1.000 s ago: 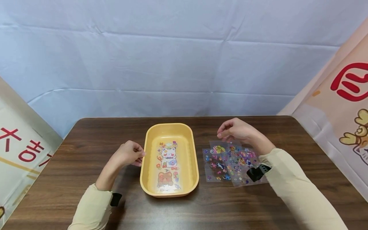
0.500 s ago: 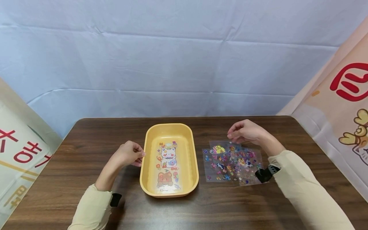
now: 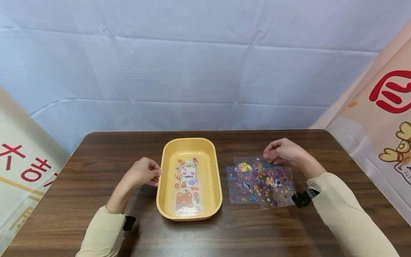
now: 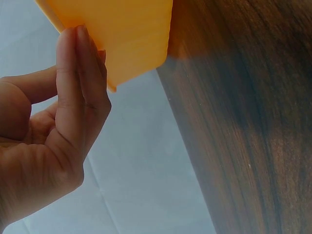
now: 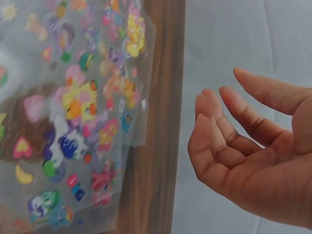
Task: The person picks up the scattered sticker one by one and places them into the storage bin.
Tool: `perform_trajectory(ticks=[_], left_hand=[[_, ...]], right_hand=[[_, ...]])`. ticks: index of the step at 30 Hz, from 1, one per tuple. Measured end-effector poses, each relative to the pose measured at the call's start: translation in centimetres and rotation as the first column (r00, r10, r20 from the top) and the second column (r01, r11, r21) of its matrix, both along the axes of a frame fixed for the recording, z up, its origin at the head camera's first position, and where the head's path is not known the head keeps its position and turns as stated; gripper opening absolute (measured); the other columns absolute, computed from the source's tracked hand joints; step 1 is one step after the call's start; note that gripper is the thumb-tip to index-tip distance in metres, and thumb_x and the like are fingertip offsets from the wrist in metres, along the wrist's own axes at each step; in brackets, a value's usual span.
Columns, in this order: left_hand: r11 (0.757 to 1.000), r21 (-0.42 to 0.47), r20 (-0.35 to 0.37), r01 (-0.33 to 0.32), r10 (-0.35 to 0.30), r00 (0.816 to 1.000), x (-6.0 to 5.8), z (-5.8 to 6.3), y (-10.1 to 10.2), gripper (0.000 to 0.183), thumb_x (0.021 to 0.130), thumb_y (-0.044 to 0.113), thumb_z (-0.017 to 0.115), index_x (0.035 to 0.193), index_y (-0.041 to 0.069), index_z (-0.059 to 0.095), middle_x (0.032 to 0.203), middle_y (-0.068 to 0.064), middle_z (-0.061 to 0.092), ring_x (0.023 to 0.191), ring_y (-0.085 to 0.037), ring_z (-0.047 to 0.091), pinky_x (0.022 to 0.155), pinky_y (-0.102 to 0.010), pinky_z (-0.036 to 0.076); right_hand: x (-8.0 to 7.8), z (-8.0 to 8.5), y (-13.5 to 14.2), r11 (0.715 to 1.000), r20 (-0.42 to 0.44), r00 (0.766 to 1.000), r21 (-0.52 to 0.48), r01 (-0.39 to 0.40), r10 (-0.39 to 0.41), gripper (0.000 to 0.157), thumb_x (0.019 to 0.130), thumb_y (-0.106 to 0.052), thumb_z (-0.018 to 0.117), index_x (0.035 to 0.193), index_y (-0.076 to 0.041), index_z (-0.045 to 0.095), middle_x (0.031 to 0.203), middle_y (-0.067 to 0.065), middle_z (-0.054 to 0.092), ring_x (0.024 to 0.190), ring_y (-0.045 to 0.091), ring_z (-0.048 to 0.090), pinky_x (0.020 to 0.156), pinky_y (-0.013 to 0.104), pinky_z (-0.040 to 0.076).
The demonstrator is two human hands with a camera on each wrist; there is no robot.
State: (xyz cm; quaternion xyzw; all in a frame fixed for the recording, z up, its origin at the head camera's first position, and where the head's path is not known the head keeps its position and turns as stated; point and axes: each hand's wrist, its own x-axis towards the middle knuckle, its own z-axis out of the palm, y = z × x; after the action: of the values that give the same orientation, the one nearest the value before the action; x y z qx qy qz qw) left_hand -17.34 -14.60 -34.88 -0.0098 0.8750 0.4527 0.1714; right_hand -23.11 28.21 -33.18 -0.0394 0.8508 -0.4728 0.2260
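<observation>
A yellow rounded-rectangle tray (image 3: 210, 171) sits mid-table in the head view. Inside it lies a clear sticker sheet (image 3: 188, 185) printed with a white cartoon animal and a brown bear. My left hand (image 3: 143, 172) pinches the tray's left rim, thumb at the top edge; in the left wrist view its fingers (image 4: 70, 92) lie along the outer wall. To the tray's right, clear sheets of small colourful stickers (image 3: 250, 184) overlap one another. Over their far right edge hovers my right hand (image 3: 284, 151). Its fingers (image 5: 219, 136) are loosely curled, holding nothing, in the right wrist view.
The dark wood table (image 3: 250, 232) has a pale cloth backdrop (image 3: 199, 82) behind its far edge. Printed banners hang at the left (image 3: 29, 160) and right (image 3: 385, 107). A black wrist strap (image 3: 303, 198) overlaps the sheets' right edge in the head view.
My right hand has drifted right and a little nearer along the sheets' far edge, uncovering more of them. The left hand and the tray have kept their place.
</observation>
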Motion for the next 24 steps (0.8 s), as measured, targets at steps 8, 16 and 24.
perform_trajectory(ticks=[8,16,24], left_hand=[[1.000,0.006,0.009,-0.008,0.008,1.000,-0.1,-0.1,0.0,0.014,0.090,0.000,0.055,0.089,-0.012,0.060,0.070,-0.013,0.061,0.056,-0.016,0.062,0.061,-0.036,0.057],[1.000,0.014,0.006,0.001,-0.001,1.000,-0.1,-0.1,-0.1,0.014,0.090,0.000,0.054,0.089,-0.012,0.060,0.071,-0.013,0.061,0.057,-0.016,0.062,0.061,-0.036,0.057],[1.000,0.008,0.010,0.002,-0.002,1.000,0.0,0.2,0.0,0.014,0.091,0.001,0.054,0.090,-0.012,0.060,0.071,-0.013,0.061,0.056,-0.016,0.062,0.060,-0.036,0.057]], right_hand=[[0.3,-1.1,1.4,1.000,0.031,0.999,-0.006,0.023,-0.023,0.023,0.087,-0.008,0.061,0.100,0.010,0.057,0.088,0.012,0.062,0.077,0.026,0.058,0.069,0.039,0.054],[0.6,-2.5,2.7,0.996,0.037,0.995,0.020,0.088,-0.089,0.020,0.088,-0.006,0.058,0.098,0.011,0.057,0.085,0.009,0.062,0.072,0.021,0.059,0.066,0.035,0.054],[1.1,-3.4,3.7,0.987,0.031,0.992,0.107,0.121,-0.125,0.018,0.087,-0.008,0.060,0.095,0.009,0.058,0.081,0.007,0.064,0.069,0.021,0.058,0.059,0.032,0.053]])
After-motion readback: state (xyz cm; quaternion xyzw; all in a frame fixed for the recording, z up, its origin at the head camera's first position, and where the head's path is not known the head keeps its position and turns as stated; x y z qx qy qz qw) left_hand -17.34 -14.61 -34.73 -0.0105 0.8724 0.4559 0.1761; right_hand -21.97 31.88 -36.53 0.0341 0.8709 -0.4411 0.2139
